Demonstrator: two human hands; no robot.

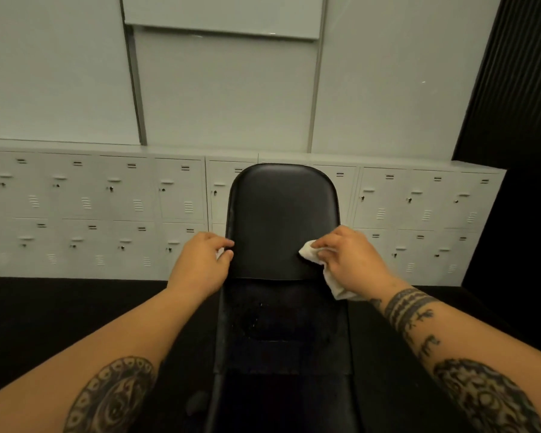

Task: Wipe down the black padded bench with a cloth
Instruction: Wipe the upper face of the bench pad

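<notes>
The black padded bench (281,214) runs away from me in the middle of the view, with its back pad raised and its seat pad lower and nearer. My right hand (352,256) holds a white cloth (308,253) pressed against the right lower part of the back pad; the cloth's tail hangs down below the hand. My left hand (200,260) grips the left edge of the back pad, thumb and fingers pinched on it, with a bit of white showing at the fingers.
A row of pale grey lockers (91,214) stands against the wall behind the bench, two tiers high. White wall panels (225,98) rise above them. A dark ribbed wall (519,89) is at the right. The floor (60,314) is black.
</notes>
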